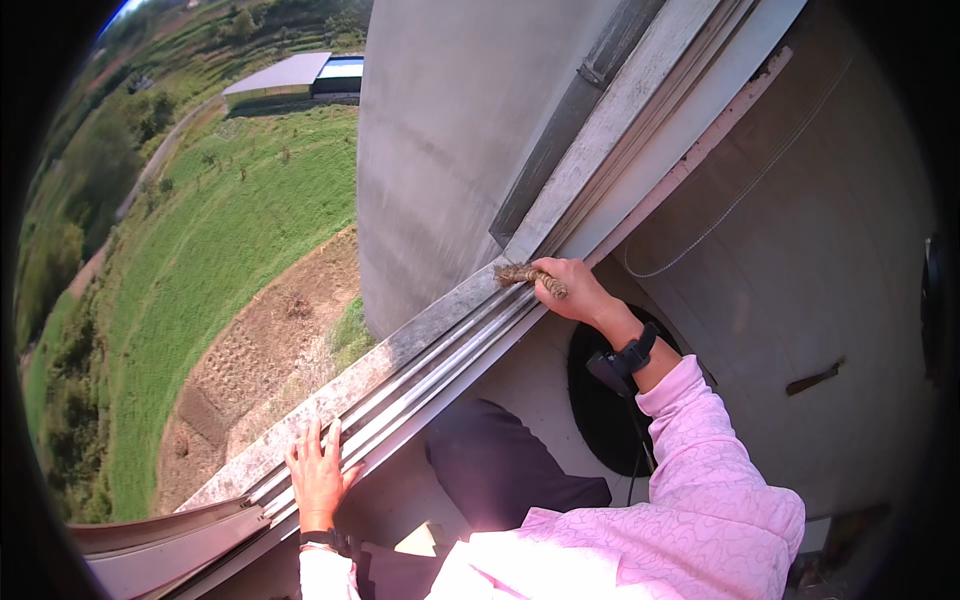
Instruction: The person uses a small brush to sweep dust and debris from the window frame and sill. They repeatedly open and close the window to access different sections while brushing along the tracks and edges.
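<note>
My right hand grips a small brush bound from plant fibre. Its frayed bristles lie at the corner of the window sill, by the upright frame. Spread flat, my left hand rests on the lower window track, with fingertips at the inner edge of the stained stone sill. Several parallel metal rails run along the track between my two hands. A sliding sash stands at the track's left end.
Beyond the sill is open air above a green field and a shed. A grey pipe runs along the outer wall. Indoors, a bead chain hangs by the wall, and a round black object is below my right arm.
</note>
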Demonstrator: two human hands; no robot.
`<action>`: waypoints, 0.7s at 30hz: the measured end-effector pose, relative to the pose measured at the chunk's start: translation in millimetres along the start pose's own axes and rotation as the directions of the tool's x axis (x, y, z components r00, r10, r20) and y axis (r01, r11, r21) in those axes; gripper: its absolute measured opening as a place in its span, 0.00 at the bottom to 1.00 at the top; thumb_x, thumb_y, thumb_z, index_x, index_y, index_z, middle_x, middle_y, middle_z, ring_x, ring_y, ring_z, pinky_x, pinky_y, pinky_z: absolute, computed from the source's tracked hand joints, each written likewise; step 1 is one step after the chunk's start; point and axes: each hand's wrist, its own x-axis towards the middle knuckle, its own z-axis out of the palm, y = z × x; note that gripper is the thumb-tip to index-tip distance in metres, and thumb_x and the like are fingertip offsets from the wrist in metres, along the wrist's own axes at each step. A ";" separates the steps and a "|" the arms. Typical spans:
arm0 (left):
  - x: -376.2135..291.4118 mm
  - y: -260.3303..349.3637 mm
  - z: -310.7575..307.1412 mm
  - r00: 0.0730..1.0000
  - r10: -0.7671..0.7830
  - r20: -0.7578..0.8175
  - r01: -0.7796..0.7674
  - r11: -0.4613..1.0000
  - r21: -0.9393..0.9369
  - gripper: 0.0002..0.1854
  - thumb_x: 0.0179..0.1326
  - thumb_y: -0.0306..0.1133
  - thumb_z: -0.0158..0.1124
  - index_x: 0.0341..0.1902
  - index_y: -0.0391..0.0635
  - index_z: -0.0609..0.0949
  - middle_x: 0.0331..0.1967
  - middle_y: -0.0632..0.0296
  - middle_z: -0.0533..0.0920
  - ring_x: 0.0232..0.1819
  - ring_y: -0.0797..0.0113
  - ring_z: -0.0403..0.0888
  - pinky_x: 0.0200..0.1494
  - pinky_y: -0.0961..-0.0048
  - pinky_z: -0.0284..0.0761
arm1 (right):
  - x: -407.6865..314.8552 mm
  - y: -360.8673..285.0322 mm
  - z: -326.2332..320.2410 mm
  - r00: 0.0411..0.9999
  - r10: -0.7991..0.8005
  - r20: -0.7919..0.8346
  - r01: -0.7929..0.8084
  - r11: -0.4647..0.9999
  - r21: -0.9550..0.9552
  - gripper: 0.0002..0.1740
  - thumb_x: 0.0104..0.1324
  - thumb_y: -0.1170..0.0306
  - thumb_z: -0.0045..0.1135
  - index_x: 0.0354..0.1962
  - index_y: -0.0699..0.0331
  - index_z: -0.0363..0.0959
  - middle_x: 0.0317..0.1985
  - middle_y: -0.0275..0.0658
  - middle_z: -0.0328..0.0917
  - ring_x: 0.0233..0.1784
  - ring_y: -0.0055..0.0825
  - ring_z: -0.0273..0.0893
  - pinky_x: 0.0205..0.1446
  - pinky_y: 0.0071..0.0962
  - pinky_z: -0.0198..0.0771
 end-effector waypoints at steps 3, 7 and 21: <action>0.5 0.4 -1.0 1.000 -0.008 0.010 0.008 1.000 -0.009 0.49 0.49 0.55 0.78 0.75 0.59 0.69 0.76 0.55 0.65 0.77 0.52 0.60 0.74 0.44 0.55 | -4.1 -4.2 10.1 0.979 -0.156 0.132 0.175 0.974 -0.144 0.06 0.56 0.73 0.61 0.29 0.66 0.75 0.29 0.55 0.80 0.38 0.58 0.80 0.43 0.47 0.77; 0.7 0.8 -0.9 1.000 -0.012 0.019 0.012 1.000 -0.016 0.49 0.48 0.55 0.79 0.75 0.59 0.69 0.76 0.55 0.64 0.76 0.52 0.61 0.74 0.44 0.55 | -1.4 8.5 33.2 0.953 -0.158 0.258 0.278 0.794 -0.541 0.04 0.52 0.74 0.62 0.27 0.65 0.77 0.26 0.54 0.81 0.35 0.55 0.83 0.38 0.49 0.78; 1.8 0.7 -2.9 1.000 0.007 -0.017 -0.007 0.999 -0.038 0.47 0.49 0.56 0.78 0.73 0.59 0.71 0.74 0.53 0.67 0.75 0.51 0.63 0.72 0.44 0.57 | 15.7 20.2 39.5 0.913 -0.076 0.401 0.264 0.859 -0.439 0.06 0.55 0.69 0.58 0.23 0.60 0.76 0.26 0.49 0.82 0.34 0.53 0.82 0.41 0.50 0.78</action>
